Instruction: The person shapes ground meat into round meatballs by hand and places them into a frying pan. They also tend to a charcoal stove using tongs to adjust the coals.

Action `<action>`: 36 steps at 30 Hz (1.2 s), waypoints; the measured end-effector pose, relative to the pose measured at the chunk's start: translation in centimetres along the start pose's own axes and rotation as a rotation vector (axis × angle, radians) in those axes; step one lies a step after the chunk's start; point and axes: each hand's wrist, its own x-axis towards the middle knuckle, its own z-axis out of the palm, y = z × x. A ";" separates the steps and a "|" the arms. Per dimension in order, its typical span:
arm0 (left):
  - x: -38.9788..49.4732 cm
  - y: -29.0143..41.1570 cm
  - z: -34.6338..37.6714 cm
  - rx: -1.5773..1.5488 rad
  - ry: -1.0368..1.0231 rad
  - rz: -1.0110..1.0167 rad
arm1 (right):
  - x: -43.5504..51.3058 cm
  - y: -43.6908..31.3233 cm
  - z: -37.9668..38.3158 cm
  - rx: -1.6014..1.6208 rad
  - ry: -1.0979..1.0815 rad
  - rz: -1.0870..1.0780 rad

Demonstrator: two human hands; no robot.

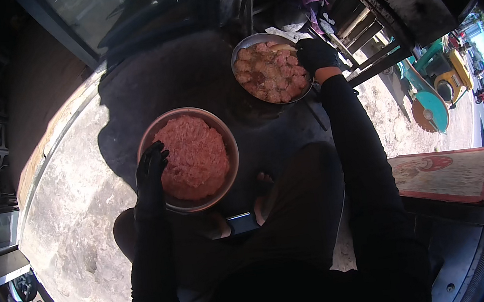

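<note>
My left hand (151,168), in a black glove, lies over the left rim of a round metal bowl (234,154). Its bent fingers reach inside, beside or against a large mound of pink ground meat (193,154); the thumb is hidden, and whether it grips the rim cannot be told. Up and to the right, my right hand (318,55), also gloved in black, is closed at the right edge of a round pan (235,55). From its fingers a pale utensil (282,47) extends over the pan. Lumps of ground meat (271,74) lie there in cloudy liquid.
A dark handle-like bar (316,115) projects below the pan. Dark slatted framework (363,34) stands close beyond my right hand. To the right are a machine with a round saw blade (430,111) and a red-edged board (444,177). Sunlit concrete (75,223) lies left.
</note>
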 end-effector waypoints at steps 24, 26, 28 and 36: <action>0.1 0.1 0.2 -0.067 0.020 -0.008 | 0.8 -0.6 2.9 -0.104 -0.060 -0.106; 0.1 0.0 0.1 -0.077 0.020 -0.014 | 1.0 -0.7 2.9 -0.101 -0.035 -0.081; 0.1 0.0 0.1 -0.060 0.014 -0.015 | 1.0 -0.8 2.8 -0.080 -0.022 -0.072; 0.2 -0.1 0.0 -0.010 0.000 -0.007 | 1.4 -1.4 3.1 -0.132 -0.047 -0.077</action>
